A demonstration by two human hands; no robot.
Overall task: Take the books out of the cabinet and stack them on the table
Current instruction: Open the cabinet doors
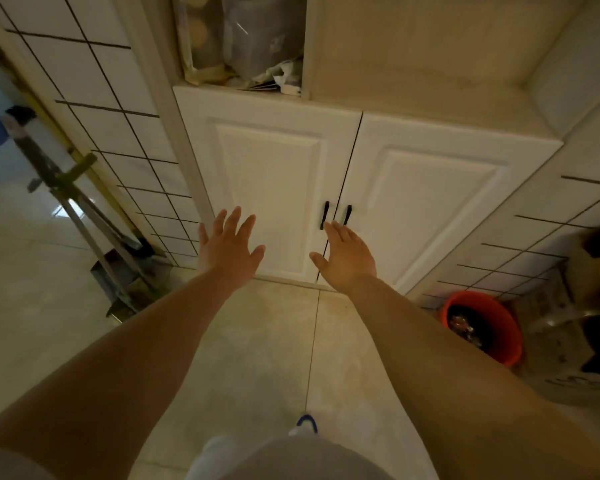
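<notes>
With both doors [278, 188] shut and no books in view, presumably behind them, the right hand [347, 258], fingers straight and empty, should hook a black handle [325, 215] and pull while the left hand [227, 242], also spread empty, stays clear.

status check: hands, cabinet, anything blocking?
Left hand open, right hand open, fingertips near the black handles. White two-door cabinet shut, no books visible. Orange bucket to the right, clear of doors.

Smooth white-painted cabinet doors [326, 188], glossy floor tiles [267, 341], orange plastic bucket [499, 344]
</notes>
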